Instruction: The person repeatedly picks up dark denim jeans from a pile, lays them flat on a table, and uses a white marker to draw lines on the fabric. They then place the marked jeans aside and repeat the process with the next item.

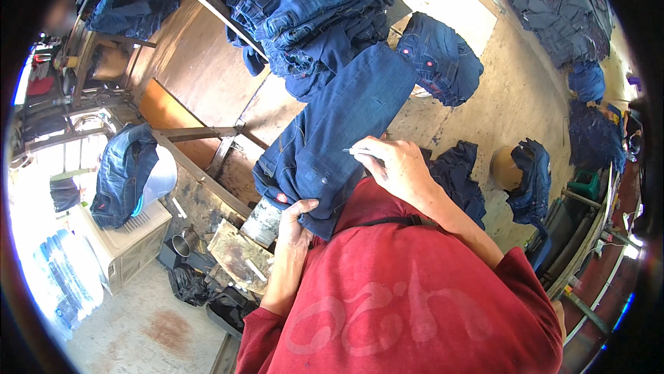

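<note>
A pair of dark blue jeans [332, 132] lies slantwise in front of me, legs stretching away to the upper right. A small red patch sits near its waist. My left hand [297, 225] is closed on the waist end of these jeans, thumb on top. Over the middle of the denim, my right hand [387, 160] pinches a small thin light-coloured tool; its tip is at the cloth, and I cannot tell its exact kind. A small pale worn spot shows on the denim below the tool.
A high pile of folded jeans [311, 7] stands beyond, with another folded pair [443, 59] to its right. At left, jeans [124, 173] hang over a round pale object beside a beige boxy machine [131, 242]. Dark garments [460, 180] lie at my right. A metal bar [207, 4] crosses the upper left.
</note>
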A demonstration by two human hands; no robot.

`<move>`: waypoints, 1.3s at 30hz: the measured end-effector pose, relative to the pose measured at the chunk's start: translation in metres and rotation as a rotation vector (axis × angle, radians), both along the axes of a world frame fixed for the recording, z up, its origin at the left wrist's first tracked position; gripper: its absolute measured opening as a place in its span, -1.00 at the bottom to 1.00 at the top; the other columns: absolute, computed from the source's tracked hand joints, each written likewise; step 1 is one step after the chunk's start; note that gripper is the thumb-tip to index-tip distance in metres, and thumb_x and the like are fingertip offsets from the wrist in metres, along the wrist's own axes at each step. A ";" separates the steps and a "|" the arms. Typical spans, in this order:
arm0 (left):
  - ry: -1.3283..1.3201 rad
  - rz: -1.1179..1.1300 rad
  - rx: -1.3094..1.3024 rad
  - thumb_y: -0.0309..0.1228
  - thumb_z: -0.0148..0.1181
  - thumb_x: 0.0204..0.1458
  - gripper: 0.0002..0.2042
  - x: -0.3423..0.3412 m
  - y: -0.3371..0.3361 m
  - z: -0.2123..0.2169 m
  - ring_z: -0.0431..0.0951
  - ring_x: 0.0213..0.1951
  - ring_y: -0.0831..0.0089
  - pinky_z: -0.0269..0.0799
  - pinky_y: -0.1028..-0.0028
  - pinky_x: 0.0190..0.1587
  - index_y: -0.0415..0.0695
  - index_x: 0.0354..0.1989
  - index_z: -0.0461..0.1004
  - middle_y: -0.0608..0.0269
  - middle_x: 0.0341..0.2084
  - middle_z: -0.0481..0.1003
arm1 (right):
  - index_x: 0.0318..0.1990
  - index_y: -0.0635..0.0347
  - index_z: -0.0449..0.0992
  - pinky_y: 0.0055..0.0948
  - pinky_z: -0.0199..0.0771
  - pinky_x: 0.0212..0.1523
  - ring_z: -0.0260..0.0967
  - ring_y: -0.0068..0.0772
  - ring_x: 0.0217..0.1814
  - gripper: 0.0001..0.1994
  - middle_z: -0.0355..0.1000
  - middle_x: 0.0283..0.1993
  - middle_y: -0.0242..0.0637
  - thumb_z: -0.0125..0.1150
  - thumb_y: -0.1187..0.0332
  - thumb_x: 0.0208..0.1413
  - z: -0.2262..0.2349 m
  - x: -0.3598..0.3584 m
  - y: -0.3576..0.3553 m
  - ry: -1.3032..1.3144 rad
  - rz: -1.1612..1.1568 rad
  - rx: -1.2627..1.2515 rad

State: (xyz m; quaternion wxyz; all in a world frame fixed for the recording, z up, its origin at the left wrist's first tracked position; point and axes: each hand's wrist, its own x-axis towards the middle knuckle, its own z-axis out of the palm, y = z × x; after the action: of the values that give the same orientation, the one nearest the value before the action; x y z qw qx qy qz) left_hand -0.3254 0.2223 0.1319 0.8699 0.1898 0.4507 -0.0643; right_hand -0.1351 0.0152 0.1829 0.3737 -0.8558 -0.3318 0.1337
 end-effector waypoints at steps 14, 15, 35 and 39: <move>0.062 -0.174 0.137 -0.60 0.39 0.02 -0.75 -0.009 0.018 0.004 0.77 -0.12 0.27 0.72 0.28 0.06 -0.36 -0.10 0.72 0.05 -0.20 0.76 | -0.32 -0.02 0.60 -0.16 0.64 -0.36 0.64 -0.18 -0.36 -0.79 0.62 -0.46 -0.28 0.37 0.15 0.33 0.019 -0.038 0.030 -0.136 0.153 -0.193; 0.055 -0.183 0.132 -0.61 0.39 0.02 -0.75 -0.010 0.019 0.004 0.77 -0.12 0.27 0.72 0.28 0.06 -0.36 -0.10 0.72 0.05 -0.20 0.76 | -0.33 -0.03 0.61 -0.19 0.62 -0.36 0.63 -0.20 -0.38 -0.80 0.62 -0.46 -0.31 0.38 0.16 0.33 0.019 -0.039 0.030 -0.211 0.103 -0.215; -0.045 0.020 0.192 -0.66 0.37 0.01 -0.49 -0.008 0.001 0.012 0.75 -0.01 0.22 0.67 0.22 0.18 -0.33 0.22 0.56 0.08 0.00 0.72 | -0.32 -0.07 0.67 -0.13 0.60 -0.42 0.62 -0.07 -0.48 -0.83 0.59 -0.53 -0.25 0.40 0.16 0.33 0.022 -0.029 0.061 -0.351 0.014 -0.268; -0.021 -0.011 0.172 -0.71 0.38 0.04 -0.62 -0.007 0.005 0.015 0.76 -0.05 0.21 0.71 0.20 0.13 -0.35 0.08 0.64 0.05 -0.07 0.73 | -0.37 -0.05 0.63 -0.13 0.62 -0.42 0.63 -0.07 -0.49 -0.77 0.59 -0.55 -0.24 0.38 0.14 0.34 0.026 -0.024 0.058 -0.118 0.205 -0.135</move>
State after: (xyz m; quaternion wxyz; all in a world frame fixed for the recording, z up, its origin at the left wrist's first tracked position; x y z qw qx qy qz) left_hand -0.3322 0.2268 0.1471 0.8546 0.2668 0.4446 -0.0280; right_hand -0.1592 0.0730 0.2086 0.2796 -0.8469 -0.4293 0.1427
